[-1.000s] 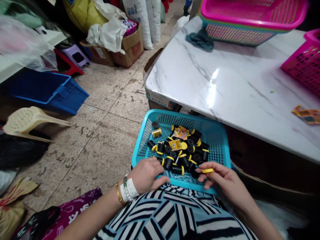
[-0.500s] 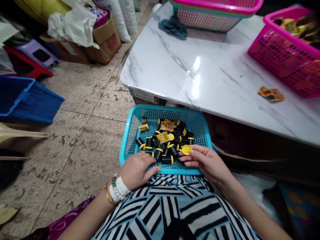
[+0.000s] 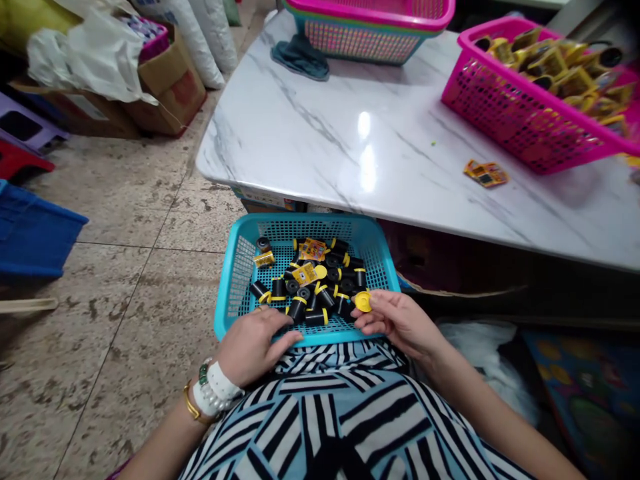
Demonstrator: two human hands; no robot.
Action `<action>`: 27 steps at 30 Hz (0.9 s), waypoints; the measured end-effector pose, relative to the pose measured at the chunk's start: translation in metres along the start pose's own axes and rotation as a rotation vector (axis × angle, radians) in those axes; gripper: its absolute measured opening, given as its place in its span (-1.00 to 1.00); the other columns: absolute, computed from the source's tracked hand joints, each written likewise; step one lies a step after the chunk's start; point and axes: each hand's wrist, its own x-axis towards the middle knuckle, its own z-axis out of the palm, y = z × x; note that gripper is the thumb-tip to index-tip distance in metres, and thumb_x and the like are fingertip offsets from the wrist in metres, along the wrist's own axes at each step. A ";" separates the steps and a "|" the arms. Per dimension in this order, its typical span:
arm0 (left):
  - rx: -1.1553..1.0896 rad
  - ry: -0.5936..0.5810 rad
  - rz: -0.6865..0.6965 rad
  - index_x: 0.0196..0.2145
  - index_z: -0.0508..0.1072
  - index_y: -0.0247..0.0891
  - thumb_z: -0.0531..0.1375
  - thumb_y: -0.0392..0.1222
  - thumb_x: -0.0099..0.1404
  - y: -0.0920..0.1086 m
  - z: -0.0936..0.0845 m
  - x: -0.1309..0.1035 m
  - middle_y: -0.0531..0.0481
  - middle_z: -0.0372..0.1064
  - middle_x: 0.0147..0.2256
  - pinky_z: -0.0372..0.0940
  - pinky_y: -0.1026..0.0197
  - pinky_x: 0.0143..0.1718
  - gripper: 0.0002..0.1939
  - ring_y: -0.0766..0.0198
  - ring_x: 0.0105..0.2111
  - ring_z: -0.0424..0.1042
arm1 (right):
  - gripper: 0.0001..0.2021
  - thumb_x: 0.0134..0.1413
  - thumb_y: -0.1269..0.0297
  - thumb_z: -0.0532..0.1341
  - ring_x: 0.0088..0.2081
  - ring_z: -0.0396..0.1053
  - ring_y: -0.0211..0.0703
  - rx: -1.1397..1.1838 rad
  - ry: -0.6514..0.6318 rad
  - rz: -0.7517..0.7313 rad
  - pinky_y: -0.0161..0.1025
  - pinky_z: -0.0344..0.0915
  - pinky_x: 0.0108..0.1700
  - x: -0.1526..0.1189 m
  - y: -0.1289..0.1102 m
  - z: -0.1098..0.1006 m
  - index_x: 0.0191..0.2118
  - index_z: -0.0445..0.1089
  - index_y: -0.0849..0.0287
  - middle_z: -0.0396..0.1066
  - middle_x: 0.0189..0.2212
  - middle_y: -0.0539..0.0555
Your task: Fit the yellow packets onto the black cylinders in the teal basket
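Note:
A turquoise plastic basket (image 3: pixel 226 287) rests at my lap, with several small black canisters with yellow caps (image 3: pixel 316 317) lying loose in it. My right hand (image 3: pixel 400 323), above the basket's right side, pinches a round yellow cap (image 3: pixel 363 301) between thumb and fingers. At the near left corner, my left hand (image 3: pixel 255 343) grips the basket's rim. Its fingers curl over to the inside, partly hidden, and the thumb lies along the edge. Among the canisters are yellow printed cards (image 3: pixel 306 274), a loose yellow disc (image 3: pixel 321 272) and a small yellow-wrapped roll (image 3: pixel 264 259).
A marble-patterned table (image 3: pixel 320 147) stands just beyond the basket. On it are a pink basket full of yellow packets (image 3: pixel 510 120), stacked baskets (image 3: pixel 360 40), a dark cloth (image 3: pixel 301 57) and orange cards (image 3: pixel 486 173). Cardboard boxes (image 3: pixel 165 87) and a blue crate (image 3: pixel 37 230) stand to the left.
The whole view has shifted to the right, so the table and baskets appear further left. My right hand still holds the yellow cap, and my left hand stays at the rim.

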 end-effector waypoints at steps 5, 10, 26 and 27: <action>-0.068 0.111 0.041 -0.22 0.56 -0.25 0.11 0.04 0.37 0.003 -0.001 0.000 -0.11 0.55 -0.28 0.41 0.08 -0.17 -0.66 0.13 -0.25 0.52 | -0.71 -0.01 0.28 0.41 -0.57 0.49 -0.31 0.091 0.011 0.040 -0.49 0.44 -0.54 0.002 -0.005 0.000 -0.16 0.53 0.34 0.56 -0.49 0.12; -0.297 0.350 0.081 -0.09 0.52 -0.26 0.20 -0.10 0.34 0.017 -0.009 0.009 -0.09 0.56 -0.25 0.41 0.17 -0.18 -0.74 0.22 -0.26 0.52 | -0.61 0.03 0.30 0.37 -0.65 0.43 -0.32 0.071 -0.004 0.053 -0.48 0.37 -0.63 0.004 -0.011 0.016 -0.01 0.44 0.32 0.54 -0.52 0.11; -0.002 0.941 -0.333 -0.41 0.47 -0.25 0.22 -0.05 0.31 -0.057 -0.048 -0.061 0.05 0.44 -0.44 0.37 0.24 -0.31 -0.77 0.33 -0.43 0.42 | -0.33 0.06 -0.16 0.26 -0.49 0.46 -0.12 -0.681 -0.207 -0.102 -0.31 0.34 -0.64 0.034 -0.010 0.041 0.18 0.22 0.16 0.51 -0.38 0.12; 0.037 0.999 -0.403 -0.37 0.48 -0.25 0.23 -0.04 0.30 -0.073 -0.052 -0.072 0.03 0.45 -0.40 0.38 0.21 -0.30 -0.78 0.31 -0.41 0.42 | -0.36 0.07 -0.15 0.25 -0.47 0.46 -0.12 -0.755 -0.180 -0.170 -0.30 0.35 -0.62 0.037 -0.016 0.039 0.15 0.26 0.16 0.51 -0.36 0.12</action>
